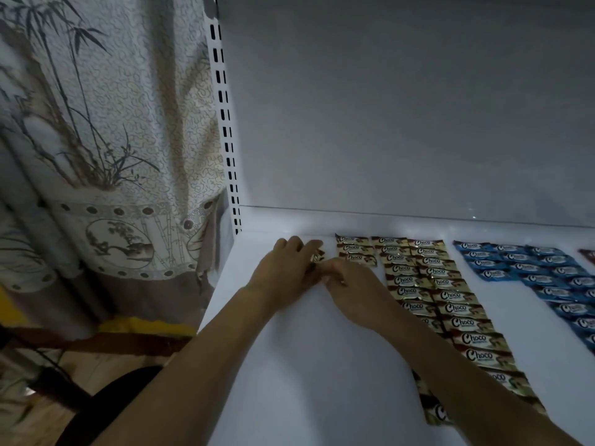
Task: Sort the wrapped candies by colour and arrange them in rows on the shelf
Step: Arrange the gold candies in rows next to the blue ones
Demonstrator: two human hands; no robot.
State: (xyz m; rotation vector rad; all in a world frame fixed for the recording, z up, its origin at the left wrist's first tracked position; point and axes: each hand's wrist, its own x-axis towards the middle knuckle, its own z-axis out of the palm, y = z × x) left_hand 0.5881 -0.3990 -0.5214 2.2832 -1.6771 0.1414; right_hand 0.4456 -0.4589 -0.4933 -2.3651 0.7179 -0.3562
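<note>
We see both hands meeting over the white shelf (289, 365), towards its back. The left hand (286, 268) has its fingers curled round a gold candy (317, 256), which shows just past its knuckles. The right hand (351, 284) has its fingertips bunched against the near end of that same wrapper; we cannot tell whether they pinch it or only touch it. Just right of the right hand lie the gold rows (450, 297), three side by side, the nearest one short and partly under the right forearm. Further right, well apart from the hands, lie the blue candies (547, 275) in rows. Left of the left hand hangs a patterned curtain (112, 140).
</note>
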